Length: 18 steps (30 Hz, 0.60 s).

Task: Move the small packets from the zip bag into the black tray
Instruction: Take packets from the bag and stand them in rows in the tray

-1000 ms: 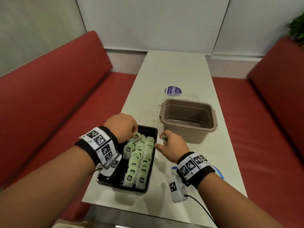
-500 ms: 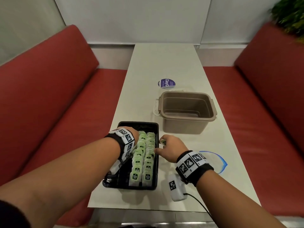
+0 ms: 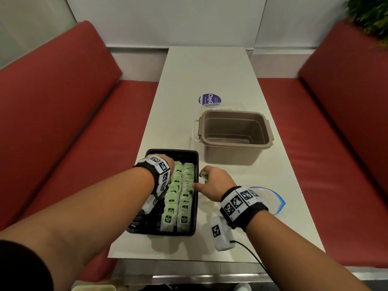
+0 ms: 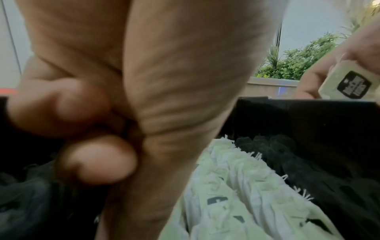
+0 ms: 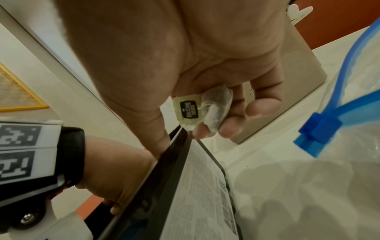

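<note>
Packets in rows in the black tray, one more in hand

The right hand pinches a small packet just beside the black tray, thumb on its rim. The left hand is inside the tray beside the packet rows, fingers curled, gripping nothing visible. The zip bag lies near the tray, behind the right wrist.

Black tray: rectangular, shallow, on the near end of the table, long side running away from the viewer. Small packets: pale green with dark labels, standing overlapped in 2 rows along its right half. 1 packet outside, just beside the right rim. Zip bag: clear, blue-edged, flat, right of tray.
</note>
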Motion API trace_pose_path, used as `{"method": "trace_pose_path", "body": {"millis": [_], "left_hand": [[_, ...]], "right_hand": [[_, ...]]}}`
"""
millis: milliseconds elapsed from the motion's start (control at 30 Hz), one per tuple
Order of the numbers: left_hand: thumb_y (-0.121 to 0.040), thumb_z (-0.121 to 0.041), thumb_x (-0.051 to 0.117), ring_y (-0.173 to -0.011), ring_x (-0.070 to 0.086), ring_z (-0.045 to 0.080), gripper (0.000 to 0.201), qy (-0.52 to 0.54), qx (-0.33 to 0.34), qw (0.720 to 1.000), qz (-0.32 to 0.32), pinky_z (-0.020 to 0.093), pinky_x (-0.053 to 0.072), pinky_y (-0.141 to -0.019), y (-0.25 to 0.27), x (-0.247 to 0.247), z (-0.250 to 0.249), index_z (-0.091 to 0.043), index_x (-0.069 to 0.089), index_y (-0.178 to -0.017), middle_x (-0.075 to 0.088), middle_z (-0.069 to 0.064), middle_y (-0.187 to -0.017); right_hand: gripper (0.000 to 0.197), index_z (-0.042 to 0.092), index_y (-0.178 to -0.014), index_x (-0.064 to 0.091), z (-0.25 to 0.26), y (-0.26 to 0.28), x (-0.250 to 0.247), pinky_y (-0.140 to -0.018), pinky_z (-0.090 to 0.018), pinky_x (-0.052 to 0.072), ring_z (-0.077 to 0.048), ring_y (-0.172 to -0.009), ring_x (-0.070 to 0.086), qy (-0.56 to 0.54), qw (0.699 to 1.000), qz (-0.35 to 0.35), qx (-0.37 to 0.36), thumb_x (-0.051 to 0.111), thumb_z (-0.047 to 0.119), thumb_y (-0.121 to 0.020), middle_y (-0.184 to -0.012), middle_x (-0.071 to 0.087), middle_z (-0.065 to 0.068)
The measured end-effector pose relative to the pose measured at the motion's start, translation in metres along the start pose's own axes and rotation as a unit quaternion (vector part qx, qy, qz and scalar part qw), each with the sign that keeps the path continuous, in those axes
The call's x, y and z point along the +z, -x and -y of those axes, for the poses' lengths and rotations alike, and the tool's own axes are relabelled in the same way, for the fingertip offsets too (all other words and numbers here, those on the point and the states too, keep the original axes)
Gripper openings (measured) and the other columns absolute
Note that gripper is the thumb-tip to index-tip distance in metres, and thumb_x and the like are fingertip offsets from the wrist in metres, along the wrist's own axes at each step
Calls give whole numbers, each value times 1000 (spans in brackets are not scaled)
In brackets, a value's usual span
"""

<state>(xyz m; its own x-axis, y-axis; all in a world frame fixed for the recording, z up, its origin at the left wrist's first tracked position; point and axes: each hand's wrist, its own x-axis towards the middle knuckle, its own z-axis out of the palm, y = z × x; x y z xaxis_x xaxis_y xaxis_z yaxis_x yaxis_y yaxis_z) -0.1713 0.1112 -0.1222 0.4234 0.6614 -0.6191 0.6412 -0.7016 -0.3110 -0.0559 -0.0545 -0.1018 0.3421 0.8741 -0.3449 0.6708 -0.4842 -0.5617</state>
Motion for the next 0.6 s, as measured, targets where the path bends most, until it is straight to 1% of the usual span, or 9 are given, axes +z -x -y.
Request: {"method": "trace_pose_path", "body": {"millis": [67, 133, 200, 300, 333, 400, 433, 533, 600], "left_hand": [[-73, -21, 78, -83, 70, 29, 21, 12, -3, 1000, 8, 41, 58, -79, 3, -1, 2, -15, 71, -93, 71, 4, -89], [-69, -20, 80, -75, 69, 27, 17, 5, 0, 1000, 10, 45, 59, -76, 8, -2, 3, -17, 68, -80, 70, 4, -79], [-71, -17, 80, -75, 69, 29, 17, 5, -9, 1000, 18, 49, 59, -76, 9, -4, 6, -16, 63, -75, 69, 7, -77], [-79, -18, 76, -68, 62, 22, 24, 63, -5, 997, -32, 33, 55, -71, 23, -11, 11, -18, 55, -67, 63, 1, -77], [-82, -22, 75, -72, 62, 20, 23, 86, 6, 995, -51, 31, 54, -72, 30, -17, 14, -18, 57, -69, 65, 0, -82], [-80, -31, 79, -84, 67, 17, 17, 143, 40, 986, -77, 30, 55, -78, 46, -31, 21, -18, 69, -87, 71, -1, -93], [-78, -33, 82, -86, 67, 13, 25, 194, 72, 974, -92, 26, 54, -78, 54, -37, 26, -19, 72, -96, 72, -3, -96], [-69, -38, 87, -72, 62, -10, 43, 309, 203, 922, -114, 5, 44, -65, 90, -53, 33, -29, 69, -107, 72, -12, -95], [-72, -39, 85, -67, 57, -15, 38, 313, 243, 906, -147, 4, 41, -61, 106, -56, 31, -31, 69, -105, 71, -14, -91]], "right_hand": [[52, 18, -123, 56, 0, 1, 0, -81, -30, 49, -22, -102, 63, 0, 1000, -1, 2, 71, 47, -82, -116, 66, -2], [47, 15, -120, 51, 0, 2, -1, -77, -29, 44, -24, -102, 61, -14, 1000, -12, 6, 68, 43, -86, -115, 64, -3], [31, 12, -113, 46, 0, 3, -5, -75, -30, 40, -28, -97, 59, -57, 998, -31, 10, 59, 29, -91, -112, 62, -8], [8, 14, -100, 44, -1, 2, -10, -71, -33, 42, -29, -88, 59, -109, 993, -52, 0, 47, 16, -93, -99, 63, -8], [4, 15, -96, 46, 0, 3, -11, -71, -36, 47, -29, -86, 61, -126, 990, -56, -9, 46, 15, -93, -97, 66, -8], [5, 20, -89, 51, 3, 4, -12, -74, -40, 54, -26, -82, 64, -153, 985, -68, -37, 51, 16, -93, -91, 69, -6], [9, 22, -85, 54, 6, 5, -12, -72, -38, 54, -23, -78, 64, -160, 983, -75, -54, 55, 18, -93, -86, 69, -3], [16, 28, -78, 60, 16, 7, -13, -61, -24, 46, -8, -64, 58, -167, 977, -88, -93, 66, 19, -89, -76, 65, 8], [20, 31, -74, 62, 22, 8, -12, -62, -25, 50, -8, -65, 61, -176, 975, -83, -107, 71, 19, -87, -72, 66, 9]]}}
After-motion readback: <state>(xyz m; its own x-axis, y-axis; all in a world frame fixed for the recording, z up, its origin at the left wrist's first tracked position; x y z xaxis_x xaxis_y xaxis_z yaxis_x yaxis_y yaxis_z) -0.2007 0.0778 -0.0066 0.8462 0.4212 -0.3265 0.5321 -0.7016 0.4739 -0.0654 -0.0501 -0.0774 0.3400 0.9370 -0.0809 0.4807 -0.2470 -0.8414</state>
